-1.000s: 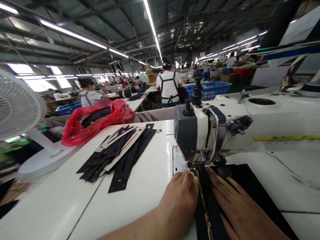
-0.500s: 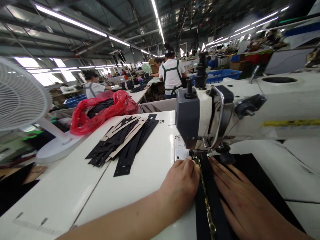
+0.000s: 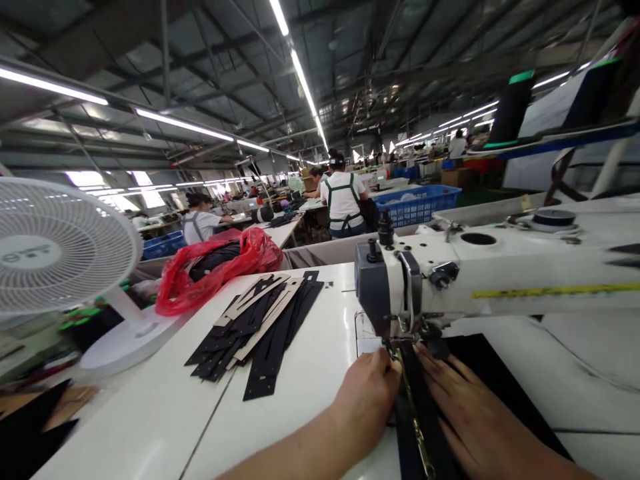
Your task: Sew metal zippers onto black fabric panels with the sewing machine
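Note:
A black fabric piece [image 3: 487, 373] lies under the head of a white sewing machine [image 3: 450, 287]. Along it runs a gold zipper [image 3: 417, 427], its upper end near the presser foot. My left hand [image 3: 367, 393] has its fingers closed on the fabric's left edge, just in front of the needle area. Flat on the black fabric, right of the zipper, rests my right hand [image 3: 467, 407] with fingers stretched toward the machine. The needle itself cannot be made out.
Black and beige strips [image 3: 265, 327] lie piled on the white table [image 3: 200, 407]. Behind them sits a red plastic bag [image 3: 175, 283] of dark material. A white fan [image 3: 65, 247] stands at left. People work beyond, near a blue crate [image 3: 417, 205].
The view has tilted up and shifted, so the machine and table appear lower and more of the machine arm shows. Both hands keep nearly the same places on the fabric.

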A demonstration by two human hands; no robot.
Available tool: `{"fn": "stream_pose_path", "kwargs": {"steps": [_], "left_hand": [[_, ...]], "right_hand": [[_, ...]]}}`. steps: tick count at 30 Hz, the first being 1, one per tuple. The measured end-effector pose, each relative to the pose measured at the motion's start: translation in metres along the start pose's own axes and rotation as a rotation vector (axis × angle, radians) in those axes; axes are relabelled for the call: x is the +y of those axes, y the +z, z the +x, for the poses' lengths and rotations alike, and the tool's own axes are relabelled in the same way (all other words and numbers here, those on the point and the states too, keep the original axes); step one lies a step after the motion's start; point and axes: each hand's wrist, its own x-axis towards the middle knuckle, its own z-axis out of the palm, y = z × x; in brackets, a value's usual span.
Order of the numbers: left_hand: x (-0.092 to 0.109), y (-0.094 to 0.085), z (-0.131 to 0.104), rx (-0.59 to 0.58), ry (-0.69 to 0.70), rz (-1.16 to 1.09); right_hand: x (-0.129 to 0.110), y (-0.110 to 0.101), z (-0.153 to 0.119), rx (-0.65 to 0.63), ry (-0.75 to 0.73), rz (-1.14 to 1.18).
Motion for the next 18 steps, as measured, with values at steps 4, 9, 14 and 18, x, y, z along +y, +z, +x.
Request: {"fn": "stream_pose_path", "kwargs": {"steps": [4, 9, 14, 18], "left_hand": [[0.0, -0.002, -0.006, 0.059, 0.038, -0.045], [0.011, -0.007, -0.026, 0.254, 0.182, -0.045], [0.013, -0.014, -0.025, 0.173, 0.169, -0.087], [0.009, -0.015, -0.018, 0.158, 0.179, -0.084]], "right_hand": [[0.001, -0.012, 0.002, -0.016, -0.027, -0.014], [-0.015, -0.027, -0.007, -0.007, -0.071, 0.017], [-0.018, -0.026, -0.007, -0.06, -0.045, 0.039], [-0.013, -0.024, -0.003, -0.125, -0.016, 0.083]]}}
